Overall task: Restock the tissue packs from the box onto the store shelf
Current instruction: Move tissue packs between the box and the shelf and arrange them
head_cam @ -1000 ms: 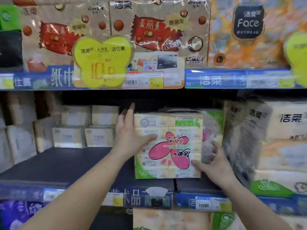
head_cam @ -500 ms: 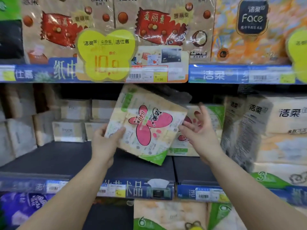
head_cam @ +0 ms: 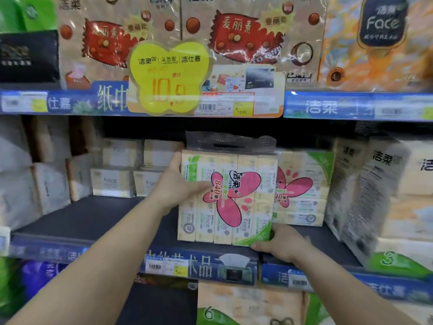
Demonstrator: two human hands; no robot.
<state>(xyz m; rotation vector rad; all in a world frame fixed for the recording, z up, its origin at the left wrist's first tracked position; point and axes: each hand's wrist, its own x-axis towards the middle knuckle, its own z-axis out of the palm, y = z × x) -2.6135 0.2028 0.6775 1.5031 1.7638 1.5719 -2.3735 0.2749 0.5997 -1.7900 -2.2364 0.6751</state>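
A cream and green tissue pack [head_cam: 230,195] with a pink flower print stands upright near the front of the dark middle shelf [head_cam: 93,216], its plastic handle at the top. My left hand [head_cam: 178,186] grips its upper left side, thumb across the front. My right hand [head_cam: 278,242] holds its lower right corner. A second pack of the same kind [head_cam: 304,188] stands just behind it to the right. The box is not in view.
Small cream tissue boxes [head_cam: 117,179] are stacked at the back left of the shelf. Large white tissue bundles [head_cam: 386,195] fill the right side. A yellow price sign [head_cam: 168,78] hangs from the upper shelf edge. More packs sit on the shelves above and below.
The pack was lying on its side, then lifted and tilted; now it stands upright with the handle on top. My right hand moved down to its lower corner.
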